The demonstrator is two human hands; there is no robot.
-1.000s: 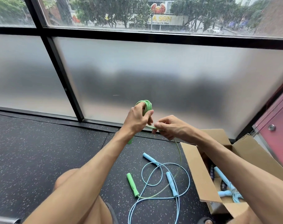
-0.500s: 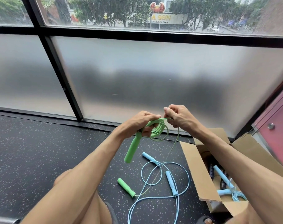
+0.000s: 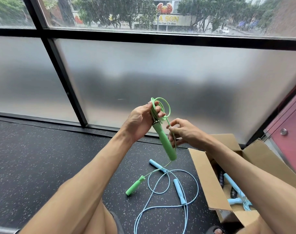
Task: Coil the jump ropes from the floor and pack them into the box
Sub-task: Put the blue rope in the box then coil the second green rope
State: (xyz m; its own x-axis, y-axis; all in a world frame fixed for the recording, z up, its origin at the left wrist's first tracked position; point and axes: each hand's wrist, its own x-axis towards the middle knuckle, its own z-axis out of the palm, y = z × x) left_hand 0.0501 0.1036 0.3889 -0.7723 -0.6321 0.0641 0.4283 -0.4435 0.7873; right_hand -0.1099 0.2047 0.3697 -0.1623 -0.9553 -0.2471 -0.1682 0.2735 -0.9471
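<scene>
down at the near edge, bare knees point(image 3: 93, 215) over dark speckled floor point(image 3: 34, 166). just beyond, flat on that floor: blue jump rope point(image 3: 179, 191), uncoiled, sprawled in loose open loops, both handles lying among them. left of it, also on the floor, loose green handle point(image 3: 134, 185), thin cord rising from it toward the hands. to the right, open cardboard box point(image 3: 206, 179), flaps out, a coiled pale blue rope point(image 3: 233, 184) and something black point(image 3: 220, 178) inside.

farther out and raised above the floor: green jump rope point(image 3: 162, 118), partly coiled. left hand point(image 3: 140, 120) wrapped firmly round the bundle of loops and the top of the held green handle point(image 3: 165, 146), handle slanting down to the right from that grip. right hand point(image 3: 182, 132) just beside the handle, thumb and forefinger pinching the loose green cord, other fingers lightly curled.

farthest, frosted window point(image 3: 177, 78) in a black frame, clear strip above with trees and a shop sign.
</scene>
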